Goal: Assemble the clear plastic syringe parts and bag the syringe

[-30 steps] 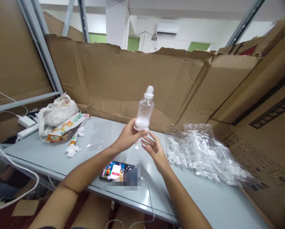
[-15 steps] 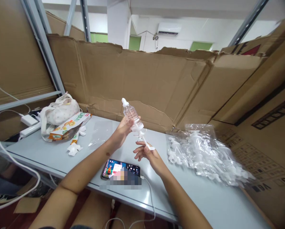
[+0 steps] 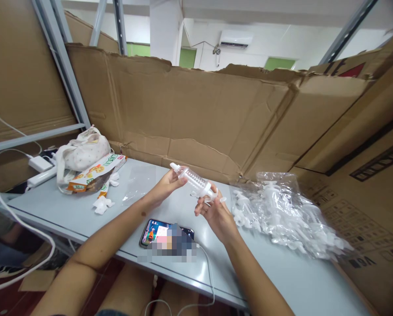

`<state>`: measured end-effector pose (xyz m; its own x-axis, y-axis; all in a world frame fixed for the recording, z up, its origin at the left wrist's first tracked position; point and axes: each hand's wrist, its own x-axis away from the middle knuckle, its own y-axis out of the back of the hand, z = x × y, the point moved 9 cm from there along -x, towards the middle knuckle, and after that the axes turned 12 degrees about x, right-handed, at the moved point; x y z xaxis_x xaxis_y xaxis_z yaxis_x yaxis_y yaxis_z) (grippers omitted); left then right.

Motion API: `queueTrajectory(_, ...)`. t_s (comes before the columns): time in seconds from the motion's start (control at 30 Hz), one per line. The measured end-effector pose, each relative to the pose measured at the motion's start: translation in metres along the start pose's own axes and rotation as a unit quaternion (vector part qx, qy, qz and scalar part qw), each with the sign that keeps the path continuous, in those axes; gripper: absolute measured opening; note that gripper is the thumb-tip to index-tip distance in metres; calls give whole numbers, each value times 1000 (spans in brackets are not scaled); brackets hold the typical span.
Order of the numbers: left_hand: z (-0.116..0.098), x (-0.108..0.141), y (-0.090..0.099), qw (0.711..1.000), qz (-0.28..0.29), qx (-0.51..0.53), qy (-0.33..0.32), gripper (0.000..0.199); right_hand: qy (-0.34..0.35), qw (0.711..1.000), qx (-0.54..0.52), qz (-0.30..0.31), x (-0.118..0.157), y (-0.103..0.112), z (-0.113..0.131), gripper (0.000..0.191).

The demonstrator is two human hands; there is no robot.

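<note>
Between my hands, above the table, a clear plastic syringe (image 3: 196, 181) lies tilted, its white tip up at the left and its white plunger end lower at the right. Ridges or markings run along its barrel. My left hand (image 3: 166, 186) is closed around the barrel near the tip. At the plunger end, the fingers of my right hand (image 3: 216, 213) are curled around the white flange and handle. Part of that end is hidden by the fingers.
A phone (image 3: 166, 237) with a white cable lies in front of me. To the right is a clear bag (image 3: 282, 215) of similar white parts. A snack packet (image 3: 98, 173), a white cloth bag (image 3: 84, 151) and crumpled tissue (image 3: 102, 204) lie left. Cardboard (image 3: 190, 109) walls the back.
The syringe has come down and turned closer to level. Its plunger rod, sticking out before, is now pushed in. My right hand has moved up to the right onto the plunger end.
</note>
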<state>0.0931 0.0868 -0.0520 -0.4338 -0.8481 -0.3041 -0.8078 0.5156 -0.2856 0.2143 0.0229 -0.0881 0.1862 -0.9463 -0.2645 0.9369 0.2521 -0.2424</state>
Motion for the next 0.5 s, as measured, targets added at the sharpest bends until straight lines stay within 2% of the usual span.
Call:
queueTrajectory(0.17,3,6,13,990,58,-124,45,49,-4,999,34,-6,-1,7,-5,65)
queueTrajectory(0.27,12,18,27,953,116,-265,94,48,-4,999,42,-18,-1,12,-8,59)
queueTrajectory(0.33,18,31,38,909,169,-363,115,45,-9,998,52,-42,-1,19,-10,47)
queueTrajectory(0.37,20,36,47,882,171,-424,118,44,-14,997,57,-53,-2,22,-11,40)
queueTrajectory(0.43,19,44,73,808,137,-559,123,40,-26,996,53,-67,-3,26,-14,31)
queueTrajectory(0.5,19,51,99,722,101,-667,151,33,-33,996,28,-73,-4,28,-16,25)
